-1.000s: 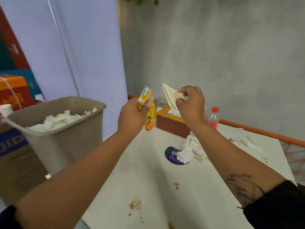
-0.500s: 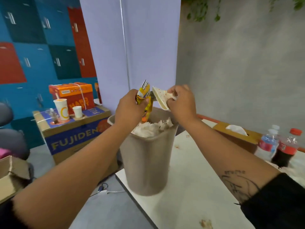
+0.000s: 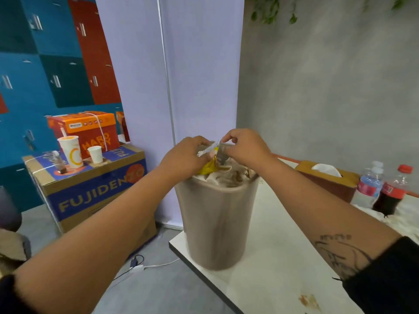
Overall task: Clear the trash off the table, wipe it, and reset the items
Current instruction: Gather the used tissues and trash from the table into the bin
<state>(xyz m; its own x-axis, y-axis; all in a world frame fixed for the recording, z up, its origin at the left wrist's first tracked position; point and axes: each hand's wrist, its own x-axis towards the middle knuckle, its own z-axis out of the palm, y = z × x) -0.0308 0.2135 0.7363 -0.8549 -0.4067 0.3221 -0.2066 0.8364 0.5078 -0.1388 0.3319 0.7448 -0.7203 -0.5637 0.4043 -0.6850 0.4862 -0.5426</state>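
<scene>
A tall grey-brown trash bin [image 3: 215, 223] stands on the near left corner of the white table [image 3: 283, 257], filled to the rim with crumpled tissues. Both my hands are right over its mouth. My left hand [image 3: 186, 157] grips a yellow snack wrapper [image 3: 207, 169], whose lower end touches the trash. My right hand [image 3: 247, 148] has its fingers curled, pinching a soiled piece of paper [image 3: 221, 155] that is mostly hidden under the fingers.
A tissue box [image 3: 326, 180], a water bottle [image 3: 369, 184] and a cola bottle [image 3: 390, 193] stand at the table's right. A brown stain [image 3: 308, 300] marks the near tabletop. Left of the table are stacked cardboard boxes [image 3: 90, 196] with paper cups [image 3: 70, 150], and a cable on the floor.
My view swung left from the table to the bin. Both hands carried the wrapper and the paper over the bin and lowered them onto the trash.
</scene>
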